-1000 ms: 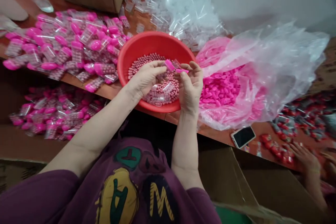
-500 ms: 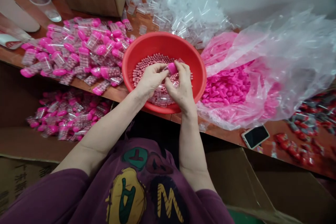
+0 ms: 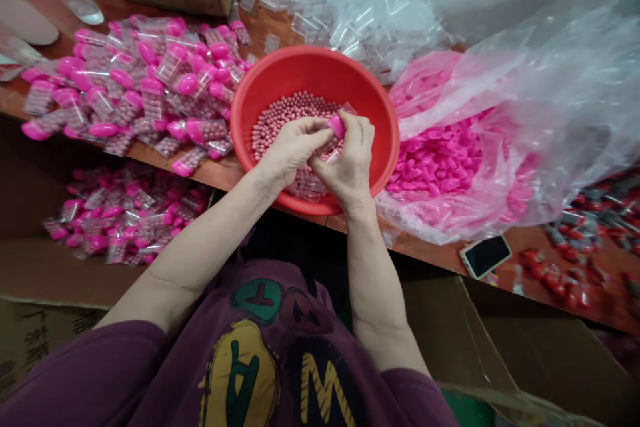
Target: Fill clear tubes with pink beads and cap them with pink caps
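**Both hands closed on 1 small tube over the red bowl**

Head view: the left hand (image 3: 291, 147) and right hand (image 3: 349, 165) meet over the red bowl (image 3: 313, 70), touching each other. The left hand's fingers are curled shut around a clear tube (image 3: 326, 145), most of it hidden by them. The right hand's thumb and forefinger are pinched on the pink cap (image 3: 337, 125) at the tube's top end. Whether the cap is fully seated cannot be told. Below the hands the bowl holds pink beads (image 3: 280, 117) and a few loose clear tubes.

On the table (image 3: 223, 175), left of the bowl, lies a heap of filled tubes (image 3: 145, 87) with pink caps. Behind the bowl is a pile of empty tubes (image 3: 360, 7), and to the right an open plastic bag of caps (image 3: 440, 163). A phone (image 3: 486, 255) sits near the table's edge.

The likely risk is a crooked press: if the cap goes on tilted, it could pop off and let beads spill. Here they would mostly fall back into the bowl, though the bowl overhangs the table edge slightly and a hard push down on its near rim could tip it.
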A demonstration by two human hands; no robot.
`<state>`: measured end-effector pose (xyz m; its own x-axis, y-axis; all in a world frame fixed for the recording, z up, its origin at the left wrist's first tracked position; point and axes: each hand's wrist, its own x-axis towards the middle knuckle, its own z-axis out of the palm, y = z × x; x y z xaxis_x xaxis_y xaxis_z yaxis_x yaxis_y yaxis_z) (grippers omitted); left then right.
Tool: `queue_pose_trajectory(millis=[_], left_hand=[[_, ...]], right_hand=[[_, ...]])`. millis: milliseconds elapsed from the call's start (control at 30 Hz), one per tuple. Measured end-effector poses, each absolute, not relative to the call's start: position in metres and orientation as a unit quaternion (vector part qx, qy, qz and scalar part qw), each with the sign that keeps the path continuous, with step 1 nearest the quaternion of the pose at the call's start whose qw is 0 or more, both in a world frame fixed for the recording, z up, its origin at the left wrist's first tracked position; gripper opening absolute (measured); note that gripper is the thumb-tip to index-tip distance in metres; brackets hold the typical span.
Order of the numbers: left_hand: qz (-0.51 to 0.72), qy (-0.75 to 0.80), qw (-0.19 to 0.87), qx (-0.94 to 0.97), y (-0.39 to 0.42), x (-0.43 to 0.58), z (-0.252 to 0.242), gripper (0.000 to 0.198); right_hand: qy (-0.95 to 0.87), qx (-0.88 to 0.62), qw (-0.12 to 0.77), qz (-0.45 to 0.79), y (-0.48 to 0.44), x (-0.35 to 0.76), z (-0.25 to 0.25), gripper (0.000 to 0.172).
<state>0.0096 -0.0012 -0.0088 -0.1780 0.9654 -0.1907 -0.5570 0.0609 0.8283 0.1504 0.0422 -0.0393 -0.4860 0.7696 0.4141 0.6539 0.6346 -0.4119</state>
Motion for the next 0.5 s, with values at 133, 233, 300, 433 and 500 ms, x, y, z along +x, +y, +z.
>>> queue_pose_trajectory(millis=[133, 233, 300, 433, 500], left_hand=[[0.627, 0.441, 0.583, 0.27, 0.006, 0.012, -0.005, 0.02], [0.654, 0.466, 0.535, 0.262, 0.006, 0.009, 0.007, 0.008], [0.692, 0.475, 0.485, 0.247, 0.001, -0.006, 0.014, 0.007], [0.733, 0.541, 0.329, 0.248, -0.014, -0.081, 0.005, 0.014], [0.716, 0.613, 0.236, 0.235, -0.021, -0.134, -0.009, 0.021]], right_hand=[[-0.871, -0.383, 0.292, 0.1, 0.054, 0.147, -0.041, 0.072], [-0.871, -0.356, 0.313, 0.13, 0.065, 0.146, -0.045, 0.084], [-0.847, -0.386, 0.323, 0.169, 0.072, 0.15, -0.047, 0.086], [-0.808, -0.431, 0.336, 0.217, 0.08, 0.162, -0.048, 0.056], [-0.83, -0.415, 0.298, 0.224, 0.08, 0.163, -0.046, 0.042]])
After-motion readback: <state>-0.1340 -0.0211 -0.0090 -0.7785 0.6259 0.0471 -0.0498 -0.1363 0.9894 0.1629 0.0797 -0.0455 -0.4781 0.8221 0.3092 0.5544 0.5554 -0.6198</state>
